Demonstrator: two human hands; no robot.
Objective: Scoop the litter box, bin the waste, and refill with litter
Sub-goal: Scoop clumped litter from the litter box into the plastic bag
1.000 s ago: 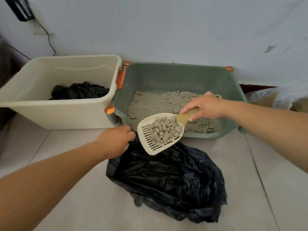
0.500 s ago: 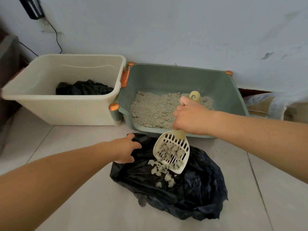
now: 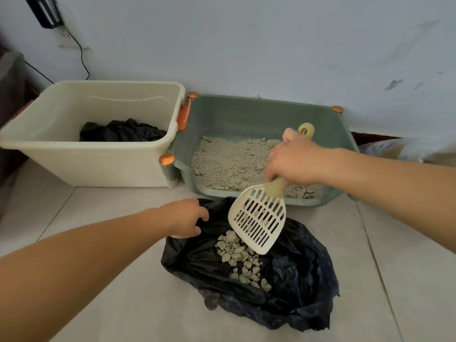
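In front of the green litter box (image 3: pixel 261 114), a black bag (image 3: pixel 296 280) lies crumpled on the tiled floor (image 3: pixel 103 304), its near-left edge pinched up by the left hand (image 3: pixel 183 219), whose fingers curl into the plastic. The right hand (image 3: pixel 296 162) hovers over the box's front rim, fingers wrapped round the handle of the scoop (image 3: pixel 257 222); the handle's looped end sticks out above the knuckles and the slotted blade hangs below the fingers, tilted steeply down over the bag. The blade looks nearly empty, with only a few bits caught in the slots. A pile of grey clumps (image 3: pixel 243 260) lies on the bag just under the blade's lower edge, well clear of both hands. Inside the box, litter (image 3: pixel 229 164) covers the floor unevenly. Left of the box, touching it, stands a cream bin (image 3: pixel 98 166) with dark bags (image 3: pixel 123 132) at its bottom.
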